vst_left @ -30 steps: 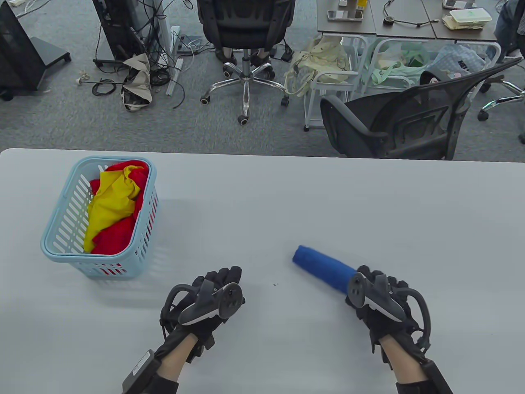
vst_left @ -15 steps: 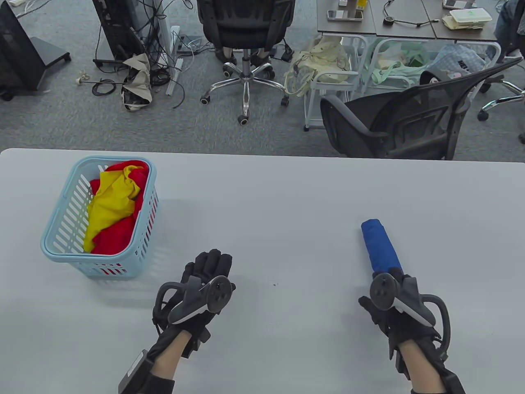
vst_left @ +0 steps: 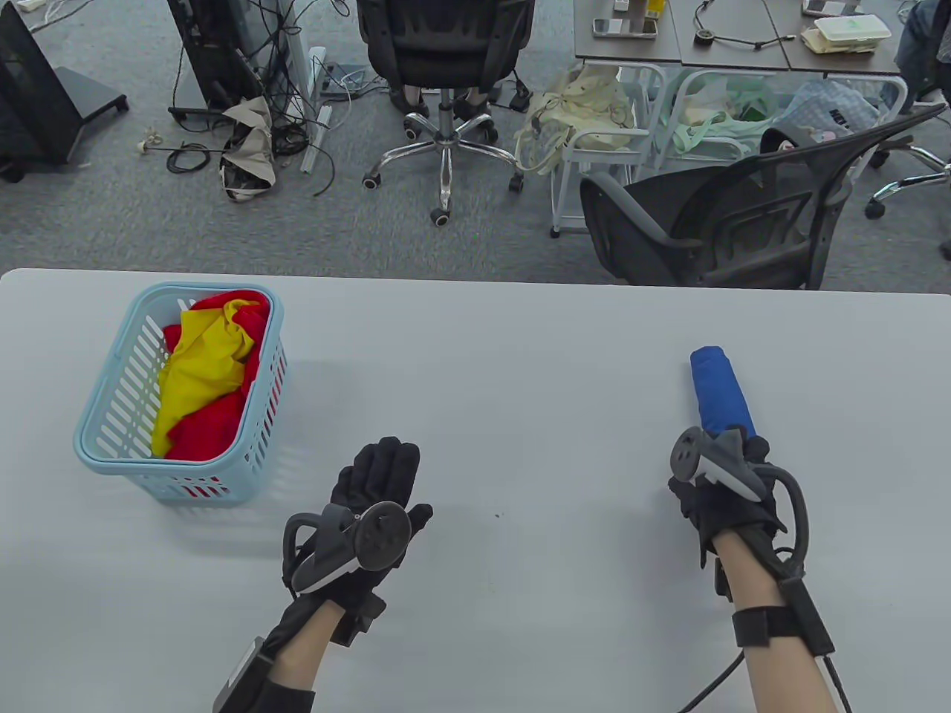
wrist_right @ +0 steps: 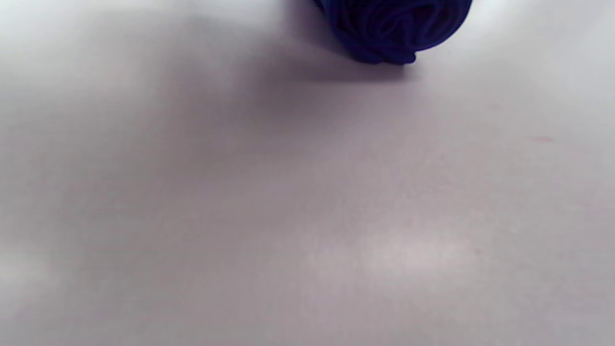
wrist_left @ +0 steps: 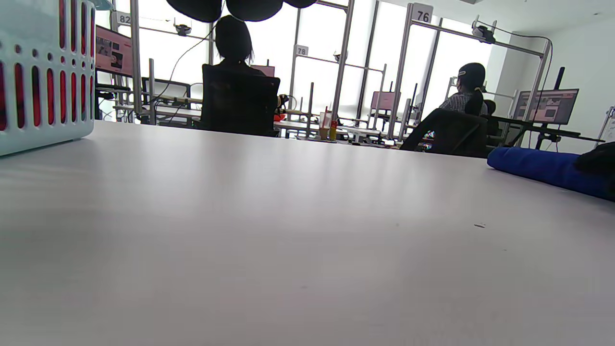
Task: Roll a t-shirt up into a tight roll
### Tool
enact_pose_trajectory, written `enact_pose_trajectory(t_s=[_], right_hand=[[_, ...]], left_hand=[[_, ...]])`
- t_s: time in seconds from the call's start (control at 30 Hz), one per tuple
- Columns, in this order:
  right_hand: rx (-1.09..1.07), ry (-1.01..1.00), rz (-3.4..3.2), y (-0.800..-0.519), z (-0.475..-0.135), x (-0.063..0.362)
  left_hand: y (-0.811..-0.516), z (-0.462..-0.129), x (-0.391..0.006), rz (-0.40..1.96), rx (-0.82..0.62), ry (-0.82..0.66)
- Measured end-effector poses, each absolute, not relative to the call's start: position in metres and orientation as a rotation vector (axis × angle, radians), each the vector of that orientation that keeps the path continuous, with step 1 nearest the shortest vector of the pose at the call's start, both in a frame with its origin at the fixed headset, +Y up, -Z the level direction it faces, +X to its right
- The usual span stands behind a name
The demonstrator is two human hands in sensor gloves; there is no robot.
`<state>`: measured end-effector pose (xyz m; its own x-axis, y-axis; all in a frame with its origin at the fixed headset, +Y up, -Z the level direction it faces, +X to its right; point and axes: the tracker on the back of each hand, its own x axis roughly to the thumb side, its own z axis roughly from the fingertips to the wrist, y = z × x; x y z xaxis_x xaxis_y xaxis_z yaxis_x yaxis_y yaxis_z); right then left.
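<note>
One rolled blue t-shirt [vst_left: 719, 392] gripped by the right hand [vst_left: 724, 486]; left hand [vst_left: 371, 497] flat, relaxed; one basket [vst_left: 111, 416].

Basket [vst_left: 111, 416] blocks table [vst_left: 520, 356] far left, blue roll [vst_left: 719, 392] lies right, open tabletop between them

An open-plan office or data-recording lab is shown. Grey carpet [vst_left: 111, 215] is laid beyond the white desk [vst_left: 520, 334], and black swivel chairs [vst_left: 444, 44] on castors are drawn up to other tables [vst_left: 735, 52] strewn with cables and phones. Tangled wires [vst_left: 245, 141] are gathered on the floor by equipment stands. In the left wrist view, numbered bays, marked 76 [wrist_left: 422, 12] and 78, are seen with monitors [wrist_left: 545, 105] and seated people [wrist_left: 468, 93] before bright windows.
</note>
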<state>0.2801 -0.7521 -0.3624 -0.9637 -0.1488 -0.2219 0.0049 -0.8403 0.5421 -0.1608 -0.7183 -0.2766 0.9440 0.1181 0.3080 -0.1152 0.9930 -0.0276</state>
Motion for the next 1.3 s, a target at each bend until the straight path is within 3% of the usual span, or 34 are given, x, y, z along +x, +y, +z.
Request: enact_pose_trajectory(t_s=[0.2,0.43,0.6,0.8,1.0,1.3], right_hand=[[0.523,-0.933,-2.983,-0.755,-0.400,0.309],[0.601,-0.882,-2.970,-0.750,-0.403,0.309],[0.341,-0.653,-3.101,-0.718,-0.374,0.272],[-0.017,-0.366,-3.160,-0.687,-0.299,0.214],[-0.168,-0.290,-3.159,-0.700,-0.251,0.190],[-0.125,-0.335,-3.128,-0.719,-0.250,0.200]], left_hand=[[-0.721,-0.278,-0.165,0.121,-0.027,-0.289],[-0.720,-0.277,-0.162,0.107,-0.020,-0.295],[-0.719,-0.274,-0.157,0.087,-0.008,-0.309],[-0.716,-0.270,-0.151,0.048,0.017,-0.321],[-0.718,-0.266,-0.144,0.023,0.020,-0.343],[-0.728,-0.261,-0.128,-0.059,-0.005,-0.369]])
